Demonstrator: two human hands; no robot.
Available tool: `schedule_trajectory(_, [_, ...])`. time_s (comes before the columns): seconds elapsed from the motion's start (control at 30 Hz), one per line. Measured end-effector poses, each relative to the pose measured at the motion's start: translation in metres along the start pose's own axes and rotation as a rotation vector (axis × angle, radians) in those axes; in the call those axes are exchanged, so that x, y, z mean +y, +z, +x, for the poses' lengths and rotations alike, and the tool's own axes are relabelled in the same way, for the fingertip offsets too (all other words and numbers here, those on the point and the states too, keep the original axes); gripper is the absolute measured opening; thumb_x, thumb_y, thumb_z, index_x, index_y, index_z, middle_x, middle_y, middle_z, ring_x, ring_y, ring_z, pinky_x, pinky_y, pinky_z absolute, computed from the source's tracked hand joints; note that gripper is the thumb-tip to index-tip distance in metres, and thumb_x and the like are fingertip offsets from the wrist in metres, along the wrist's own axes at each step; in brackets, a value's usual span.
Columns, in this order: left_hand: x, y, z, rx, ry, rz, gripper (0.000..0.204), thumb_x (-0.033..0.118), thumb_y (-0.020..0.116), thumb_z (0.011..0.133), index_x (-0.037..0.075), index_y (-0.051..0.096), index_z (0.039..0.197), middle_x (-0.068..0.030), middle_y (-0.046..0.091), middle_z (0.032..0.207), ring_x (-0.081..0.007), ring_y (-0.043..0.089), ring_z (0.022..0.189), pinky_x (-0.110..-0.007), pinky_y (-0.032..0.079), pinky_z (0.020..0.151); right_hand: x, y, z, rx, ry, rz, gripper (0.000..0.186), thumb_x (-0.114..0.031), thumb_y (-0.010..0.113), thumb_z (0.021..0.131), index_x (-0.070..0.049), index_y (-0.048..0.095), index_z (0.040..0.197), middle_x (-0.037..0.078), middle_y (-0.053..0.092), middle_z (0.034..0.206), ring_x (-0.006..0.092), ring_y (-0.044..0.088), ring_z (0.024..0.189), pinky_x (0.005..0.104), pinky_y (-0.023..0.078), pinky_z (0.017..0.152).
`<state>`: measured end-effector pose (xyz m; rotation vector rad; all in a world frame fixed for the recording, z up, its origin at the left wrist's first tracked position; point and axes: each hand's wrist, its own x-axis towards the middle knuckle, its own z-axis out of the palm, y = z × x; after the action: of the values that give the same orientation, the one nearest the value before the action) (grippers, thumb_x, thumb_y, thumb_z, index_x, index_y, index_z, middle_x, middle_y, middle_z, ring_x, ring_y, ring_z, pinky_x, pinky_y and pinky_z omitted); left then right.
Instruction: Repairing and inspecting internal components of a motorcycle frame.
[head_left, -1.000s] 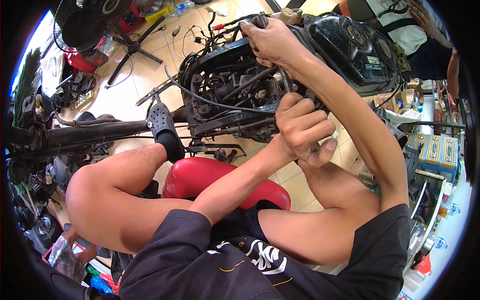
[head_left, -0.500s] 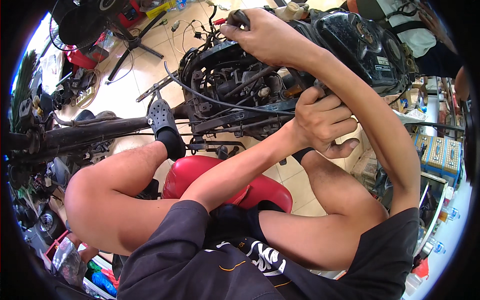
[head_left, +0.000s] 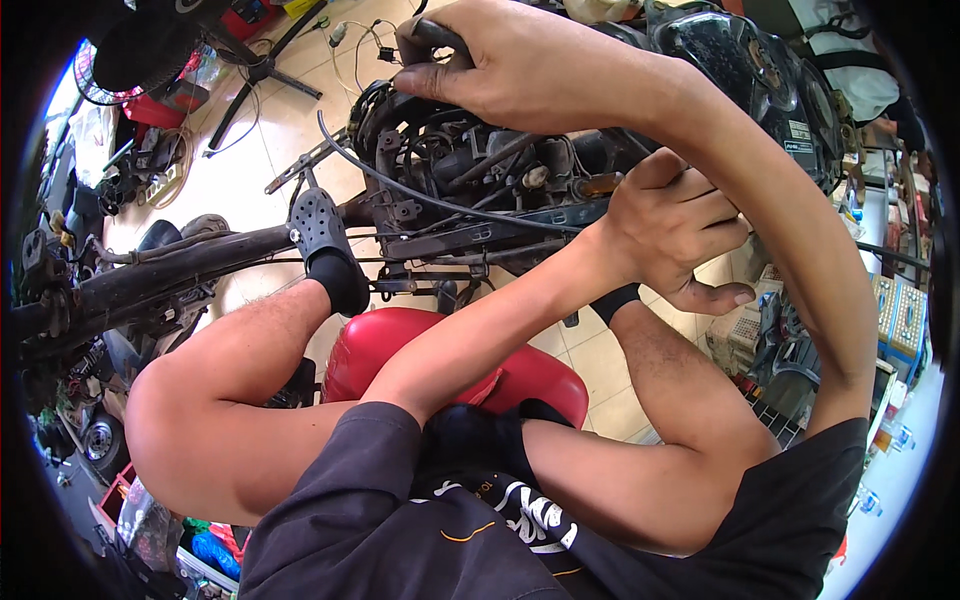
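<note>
My right hand [head_left: 500, 65] reaches across the upper part of the black motorcycle frame [head_left: 470, 230], closed round a dark bar-like piece [head_left: 440, 37] with a curved end. Below and to the right, my left hand [head_left: 675, 225] has its fingers curled against the machinery under my right forearm, thumb sticking out; what they hold is hidden. A thin black hose [head_left: 410, 195] arcs across the engine area beside an amber part [head_left: 600, 186]. The scuffed black tank [head_left: 760, 75] lies behind my right arm.
A red padded seat [head_left: 365, 350] is between my legs, my sandalled foot [head_left: 320, 225] beside the frame. Upper left are a fan [head_left: 135, 70] and stand on tiles; parts clutter the left edge. Someone in white [head_left: 865, 85] is upper right, above blue-edged cases [head_left: 895, 330].
My right hand has moved up and left with the dark piece. My left hand has shifted right and slightly up, staying curled. More of the other person is cut off.
</note>
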<state>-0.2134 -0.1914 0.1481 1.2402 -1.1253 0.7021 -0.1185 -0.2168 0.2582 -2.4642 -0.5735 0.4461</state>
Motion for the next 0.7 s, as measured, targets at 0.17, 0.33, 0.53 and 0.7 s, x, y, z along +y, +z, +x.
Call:
schedule_trajectory(0.17, [-0.002,0.0,-0.003,-0.081,-0.031,0.007,0.04,0.055,0.074,0.07,0.018,0.073,0.085,0.0034,0.068,0.098,-0.0181,0.06,0.099,-0.041,0.034,0.097,0.005,0.002,0.01,-0.098,-0.354,-0.636,0.042,-0.03,0.053,0.109,0.007,0.056,0.089,0.006,0.047,0.074,0.0171,0.041,0.066,0.0372,0.04,0.064])
schedule_trajectory(0.33, [-0.002,0.001,0.003,-0.082,-0.082,-0.023,0.04,0.052,0.075,0.073,0.018,0.077,0.094,0.0004,0.07,0.105,-0.0194,0.059,0.11,-0.043,0.032,0.103,-0.003,0.004,0.008,-0.027,-0.066,-0.127,0.043,-0.035,0.058,0.105,0.006,0.061,0.093,0.013,0.055,0.075,0.0242,0.051,0.068,0.0403,0.046,0.068])
schedule_trajectory(0.53, [-0.005,-0.002,0.004,-0.187,-0.196,-0.172,0.043,0.05,0.072,0.078,0.016,0.077,0.104,-0.0052,0.069,0.114,-0.0233,0.06,0.116,-0.045,0.038,0.104,0.002,0.009,0.02,0.057,-0.023,-0.129,0.037,-0.034,0.057,0.106,0.003,0.063,0.106,0.01,0.056,0.07,0.0225,0.053,0.063,0.0374,0.046,0.06])
schedule_trajectory(0.7, [-0.003,-0.025,0.013,-0.263,-0.317,-0.283,0.043,0.038,0.079,0.069,0.011,0.072,0.101,-0.0113,0.067,0.111,-0.0319,0.059,0.11,-0.047,0.044,0.097,-0.001,0.026,0.025,0.315,0.204,-0.265,0.03,-0.029,0.066,0.097,0.002,0.069,0.098,0.026,0.07,0.087,0.0443,0.07,0.087,0.0494,0.057,0.078])
